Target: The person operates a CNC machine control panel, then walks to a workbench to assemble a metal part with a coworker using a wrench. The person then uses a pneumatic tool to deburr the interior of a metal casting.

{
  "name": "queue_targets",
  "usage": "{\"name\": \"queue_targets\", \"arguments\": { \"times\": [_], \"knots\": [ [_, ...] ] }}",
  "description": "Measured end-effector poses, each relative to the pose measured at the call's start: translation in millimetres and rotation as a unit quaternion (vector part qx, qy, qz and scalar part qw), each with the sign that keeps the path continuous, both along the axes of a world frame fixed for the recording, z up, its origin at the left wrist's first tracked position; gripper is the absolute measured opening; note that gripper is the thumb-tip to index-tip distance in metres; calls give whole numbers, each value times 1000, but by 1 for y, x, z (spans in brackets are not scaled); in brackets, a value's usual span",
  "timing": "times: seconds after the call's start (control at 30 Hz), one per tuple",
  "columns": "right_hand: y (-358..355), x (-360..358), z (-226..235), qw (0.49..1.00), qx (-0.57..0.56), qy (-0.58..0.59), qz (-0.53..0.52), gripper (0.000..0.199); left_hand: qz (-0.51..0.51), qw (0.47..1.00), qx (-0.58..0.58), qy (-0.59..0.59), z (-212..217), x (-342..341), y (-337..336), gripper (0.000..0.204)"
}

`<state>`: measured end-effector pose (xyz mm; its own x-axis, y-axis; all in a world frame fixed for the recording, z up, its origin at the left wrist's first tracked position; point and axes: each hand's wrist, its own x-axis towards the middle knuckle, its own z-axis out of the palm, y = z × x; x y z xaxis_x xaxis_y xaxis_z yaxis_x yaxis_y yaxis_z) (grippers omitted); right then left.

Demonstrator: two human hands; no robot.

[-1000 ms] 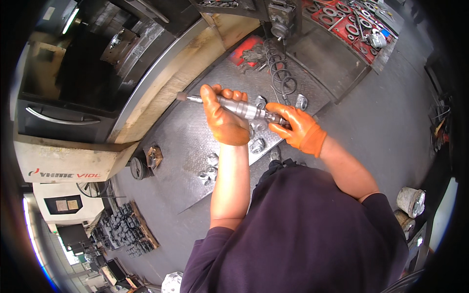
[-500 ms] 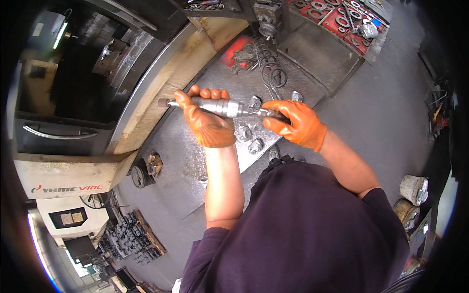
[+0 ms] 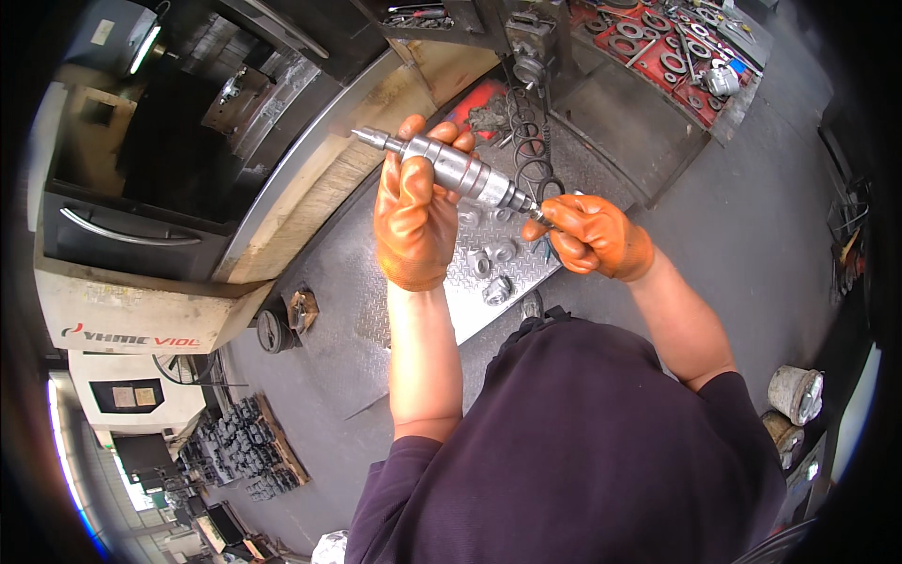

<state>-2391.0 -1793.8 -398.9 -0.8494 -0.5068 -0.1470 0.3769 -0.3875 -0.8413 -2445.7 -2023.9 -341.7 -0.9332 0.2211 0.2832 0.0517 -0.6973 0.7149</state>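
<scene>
A silver, cylindrical air die grinder [image 3: 456,169] slants across the middle, its tapered metal nose toward the upper left. My left hand [image 3: 416,211], in an orange rubber-coated glove, is closed around its body from below. At the narrow rear end, my right hand [image 3: 597,235], gloved alike, pinches the thin fitting with its fingers bent together. What lies inside the right palm is hidden. A dark coiled hose [image 3: 534,169] hangs behind and comes down near the right hand. Beneath the hands, several grey metal castings [image 3: 496,289] rest on a checkered metal plate [image 3: 381,301].
A dark machine with a handled door [image 3: 132,230] stands at left. A red-topped bench [image 3: 648,56] with rings and tools is at the upper right. Dark parts are stacked on a pallet [image 3: 282,442] at lower left. Metal buckets [image 3: 794,390] stand at right.
The grinder has tilted, its nose rising toward the top of the picture and its rear dropping slightly. My left hand has turned around the body; my right has shifted slightly right and down.
</scene>
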Motion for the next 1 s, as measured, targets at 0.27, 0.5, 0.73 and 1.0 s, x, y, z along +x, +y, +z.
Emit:
{"name": "queue_targets", "arguments": {
  "times": [0.27,0.5,0.73,1.0],
  "knots": [
    [-32,-2,4,898,254,303,-194,54,134,988,-27,-69,4,19,46,59],
    [-34,-3,-4,851,330,378,-153,42,120,979,-167,4,-15,28,47,32],
    [-30,-2,2,892,288,331,-104,36,95,985,-146,-9,-16,28,49,27],
    [-17,-19,-7,977,118,67,162,21,-8,982,-183,-41,-21,28,49,49]
  ]
}}
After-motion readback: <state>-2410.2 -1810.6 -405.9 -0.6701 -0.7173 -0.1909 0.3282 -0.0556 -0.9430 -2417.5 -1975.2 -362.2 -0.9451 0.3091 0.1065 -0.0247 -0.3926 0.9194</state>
